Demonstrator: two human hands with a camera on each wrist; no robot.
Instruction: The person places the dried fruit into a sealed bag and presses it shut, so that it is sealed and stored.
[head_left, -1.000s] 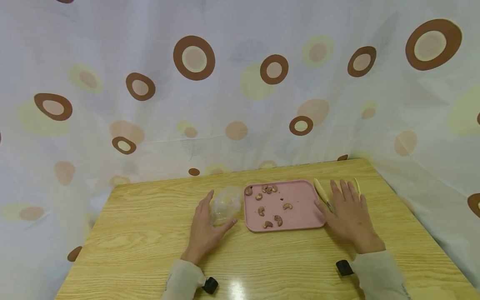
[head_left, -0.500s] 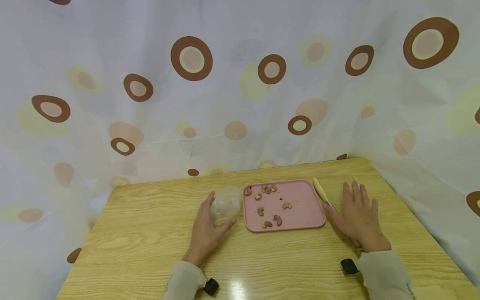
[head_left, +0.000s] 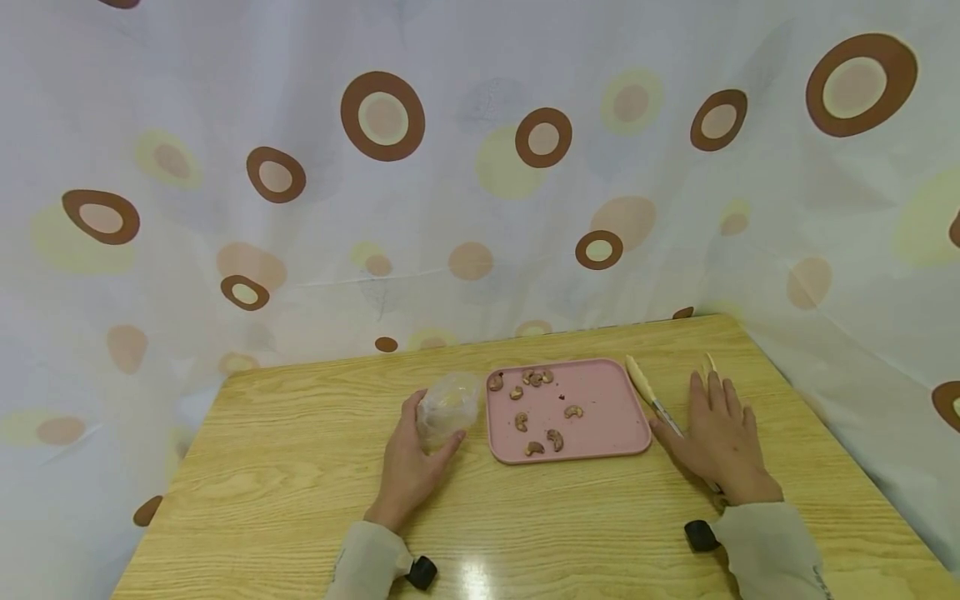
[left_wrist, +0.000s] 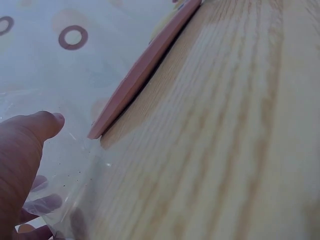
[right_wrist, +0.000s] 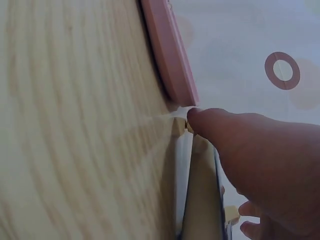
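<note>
A clear plastic container stands on the table left of the pink tray. My left hand holds it between thumb and fingers; in the left wrist view some fingers show through the clear wall. A pair of tongs with beige tips lies right of the tray, tips pointing away from me. Over the tongs' middle lies my right hand, fingers straight and thumb spread toward the tray. The hand hides much of the tongs. Several brown cashews lie on the tray, mostly on its left half.
The wooden table carries all of this. A patterned curtain hangs along its far edge and the right side. Small dark crumbs lie on the tray among the cashews.
My right hand has shifted right and slightly toward me, uncovering more of the tongs' left arm. The left thumb and fingers have drawn in on the clear container. Tray and cashews stay put.
</note>
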